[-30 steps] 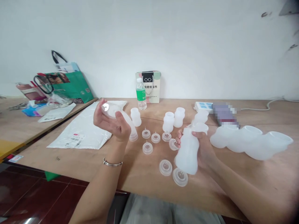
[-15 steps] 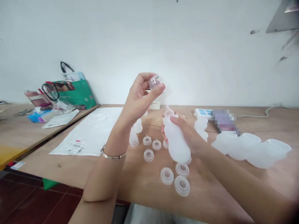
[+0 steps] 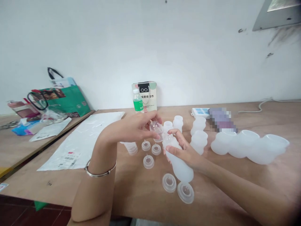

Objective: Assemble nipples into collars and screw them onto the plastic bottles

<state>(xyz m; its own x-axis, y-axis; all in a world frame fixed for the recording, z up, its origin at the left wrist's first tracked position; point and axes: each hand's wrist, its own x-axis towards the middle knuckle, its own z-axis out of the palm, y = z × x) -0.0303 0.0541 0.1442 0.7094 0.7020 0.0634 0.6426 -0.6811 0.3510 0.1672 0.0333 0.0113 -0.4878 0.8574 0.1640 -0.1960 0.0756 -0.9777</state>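
Note:
My left hand (image 3: 137, 128) pinches a clear plastic dome cap (image 3: 155, 128) between thumb and fingers. My right hand (image 3: 188, 153) is wrapped around a milky-white soft bottle (image 3: 182, 168), which tilts up toward the left. The cap is close to the bottle's top end; whether they touch I cannot tell. Below the bottle lie two translucent ring lids with pointed centres, one lid (image 3: 169, 183) left of the other lid (image 3: 185, 192). Several smaller ring lids (image 3: 148, 161) rest on the table beneath my left hand, near a translucent cup-shaped piece (image 3: 132, 148) partly hidden by my wrist.
Several milky bottle bodies (image 3: 243, 143) stand at the right, with smaller ones (image 3: 199, 141) behind my right hand. A phone (image 3: 222, 119) leans by a white power strip (image 3: 200, 112). A white mailer (image 3: 82, 138), green-labelled bottle (image 3: 138, 102), paper bag (image 3: 152, 94) and green bag (image 3: 70, 102) are farther back.
My left hand has come down with the clear cap to the top of the bottle. The bottle in my right hand has tilted more and sunk lower. The view has shifted slightly.

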